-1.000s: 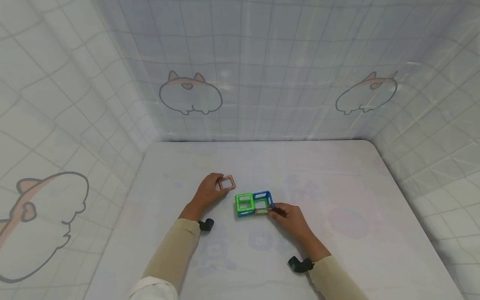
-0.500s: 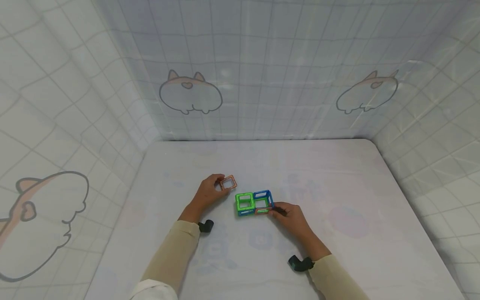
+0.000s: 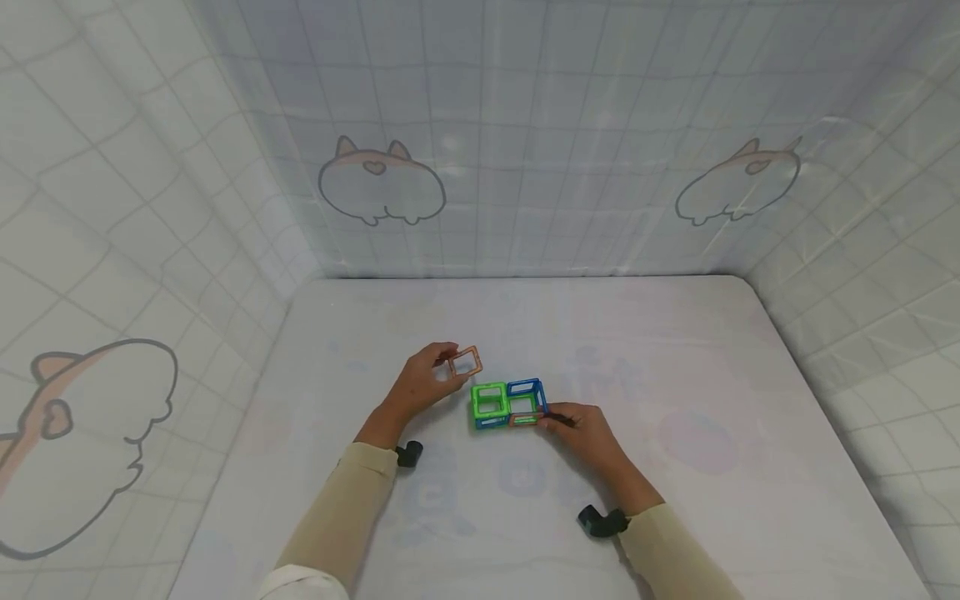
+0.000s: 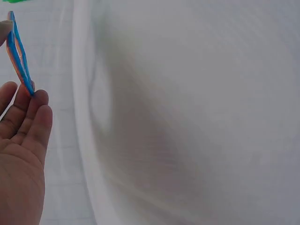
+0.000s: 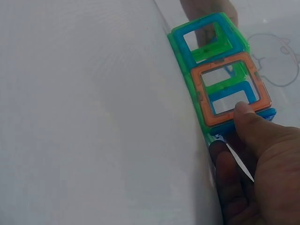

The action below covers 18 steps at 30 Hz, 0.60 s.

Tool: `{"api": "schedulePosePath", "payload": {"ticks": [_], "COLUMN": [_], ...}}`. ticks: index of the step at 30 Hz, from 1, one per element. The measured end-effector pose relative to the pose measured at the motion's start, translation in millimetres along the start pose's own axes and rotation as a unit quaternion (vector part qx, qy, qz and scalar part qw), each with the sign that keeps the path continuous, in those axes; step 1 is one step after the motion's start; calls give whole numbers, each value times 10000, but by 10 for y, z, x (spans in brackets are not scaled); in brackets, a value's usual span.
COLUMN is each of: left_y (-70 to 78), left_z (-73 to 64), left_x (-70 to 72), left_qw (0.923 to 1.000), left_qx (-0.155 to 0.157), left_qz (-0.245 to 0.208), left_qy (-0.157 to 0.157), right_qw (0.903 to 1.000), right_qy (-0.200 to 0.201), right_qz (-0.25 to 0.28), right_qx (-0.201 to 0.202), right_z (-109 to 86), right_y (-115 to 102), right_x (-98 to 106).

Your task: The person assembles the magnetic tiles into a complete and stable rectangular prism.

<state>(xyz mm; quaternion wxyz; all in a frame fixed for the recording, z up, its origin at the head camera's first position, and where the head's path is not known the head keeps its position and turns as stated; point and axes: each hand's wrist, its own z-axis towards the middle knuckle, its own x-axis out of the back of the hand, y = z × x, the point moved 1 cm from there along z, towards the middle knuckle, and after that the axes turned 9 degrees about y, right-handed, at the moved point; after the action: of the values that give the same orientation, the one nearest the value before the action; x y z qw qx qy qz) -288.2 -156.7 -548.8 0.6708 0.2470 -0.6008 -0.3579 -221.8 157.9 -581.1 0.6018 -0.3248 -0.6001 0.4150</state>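
Note:
Between thumb and fingers, my left hand (image 3: 417, 388) pinches an orange square magnetic tile (image 3: 478, 359), raised beside the left end of a two-cube frame (image 3: 507, 406). The left wrist view shows the tile edge-on, with a blue layer (image 4: 17, 61) against the orange. The left cube has a green top and a blue front; the right one has an open top, blue back and right sides and an orange front tile (image 5: 198, 93). My right hand (image 3: 588, 439) grips the right end of the frame, thumb on the orange front tile, other fingers partly hidden.
A white cloth covers the table (image 3: 712, 358). Pale grid-patterned curtains (image 3: 555, 167) with cartoon animal prints rise along the back, left and right edges. A black wrist mount (image 3: 602, 522) sits by the right sleeve, another black mount (image 3: 409, 454) by the left.
My left hand has moved a little right, bringing the orange tile nearer the left cube and tilting it more. The right hand and the two-cube frame stay nearly in place.

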Motion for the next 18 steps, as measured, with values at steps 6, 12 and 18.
{"api": "schedulePosePath", "payload": {"ticks": [6,12,18], "left_y": [200,466,584], "left_z": [-15,-48,-80], "left_x": [47,70,51], "left_qw": [9995,9977,9965], "left_qx": [-283,-562,-621], "left_qz": [-147,-138,-209], "left_qy": [36,-350,-516], "right_qw": [9998,9998,9999], "right_qy": [15,71,65], "right_qz": [41,50,-28], "right_qx": [-169,-182,-128], "right_z": [1,-8,-16], "right_y": [7,-7,-28], "right_x": [-1,-11,-10]}}
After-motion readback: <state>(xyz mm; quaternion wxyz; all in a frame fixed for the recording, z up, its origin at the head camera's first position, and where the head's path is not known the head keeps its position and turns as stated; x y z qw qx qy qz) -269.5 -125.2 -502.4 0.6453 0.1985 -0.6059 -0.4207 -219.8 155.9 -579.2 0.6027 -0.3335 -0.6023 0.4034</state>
